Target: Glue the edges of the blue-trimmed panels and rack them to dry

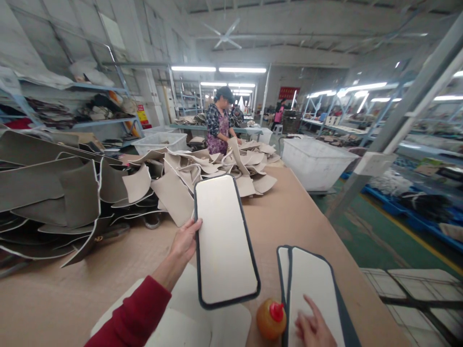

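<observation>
My left hand [183, 241] grips the left edge of a cream rectangular panel [226, 241] with rounded corners and a dark border, tilted up above the table. Low on the right, my right hand [314, 328] is over similar panels [314, 272] lying overlapped, its index finger stretched out and the others partly curled. I see nothing in it; whether it touches the top panel I cannot tell. Between the hands stands a round amber squeeze bottle [269, 324] with a red cap. Large pale sheets [184, 315] lie beneath the held panel, partly hidden by it and my sleeve.
Heaps of grey-brown cut pieces [79, 193] and beige pieces [210, 166] cover the table's left and far parts. A person [220, 120] works beyond them. A white bin [314, 161] and a slanted metal post [379, 144] stand right of the brown tabletop [267, 221].
</observation>
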Demonstrator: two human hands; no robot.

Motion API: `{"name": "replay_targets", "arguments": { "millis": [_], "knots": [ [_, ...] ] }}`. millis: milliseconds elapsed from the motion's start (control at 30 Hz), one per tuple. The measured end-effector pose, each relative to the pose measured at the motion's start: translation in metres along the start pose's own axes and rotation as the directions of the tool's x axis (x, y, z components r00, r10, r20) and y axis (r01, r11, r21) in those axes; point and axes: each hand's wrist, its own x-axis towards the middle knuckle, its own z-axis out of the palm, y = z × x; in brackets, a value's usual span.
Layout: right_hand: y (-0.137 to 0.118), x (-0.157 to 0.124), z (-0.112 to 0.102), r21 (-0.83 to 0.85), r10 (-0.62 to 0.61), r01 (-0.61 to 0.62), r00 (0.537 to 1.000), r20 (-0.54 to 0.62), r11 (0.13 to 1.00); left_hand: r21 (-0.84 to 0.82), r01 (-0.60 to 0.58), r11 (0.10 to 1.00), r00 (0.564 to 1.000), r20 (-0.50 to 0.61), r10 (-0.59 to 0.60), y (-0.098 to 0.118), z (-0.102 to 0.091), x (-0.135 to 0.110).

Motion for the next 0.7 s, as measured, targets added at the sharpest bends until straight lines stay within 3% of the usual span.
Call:
{"name": "replay_targets", "arguments": {
  "millis": [67, 100, 133, 200, 300, 500, 700],
  "knots": [
    [-0.040, 0.002, -0.014, 0.033, -0.106, 0.112, 0.983, -0.151, 0.993, 0.012, -0.003, 1.000, 1.000, 0.028, 0.003, 0.004, 0.003, -0.008],
    [-0.064, 0.002, -0.020, 0.084, -0.156, 0.171, 0.975, -0.159, 0.982, 0.024, -0.008, 1.000, 0.999, 0.048, 0.007, 0.005, 0.006, -0.012],
    [-0.090, 0.001, -0.023, 0.133, -0.199, 0.214, 0.973, -0.113, 0.968, 0.037, -0.016, 0.999, 0.997, 0.073, 0.014, 0.007, 0.008, -0.017],
    [-0.138, -0.002, -0.024, 0.212, -0.230, 0.202, 0.967, 0.113, 0.956, 0.062, -0.034, 0.998, 0.991, 0.130, 0.025, 0.010, 0.014, -0.027],
    [-0.186, -0.009, -0.011, 0.273, -0.350, 0.268, 0.881, 0.319, 0.924, 0.077, -0.052, 0.996, 0.979, 0.202, 0.035, 0.014, 0.021, -0.042],
    [-0.204, -0.020, 0.014, 0.315, -0.401, 0.265, 0.747, 0.531, 0.911, 0.092, -0.069, 0.993, 0.950, 0.309, 0.038, 0.020, 0.024, -0.065],
    [-0.211, -0.031, 0.017, 0.397, -0.403, 0.199, 0.739, 0.540, 0.896, 0.118, -0.074, 0.990, 0.953, 0.300, 0.036, 0.025, 0.032, -0.083]
  ]
}}
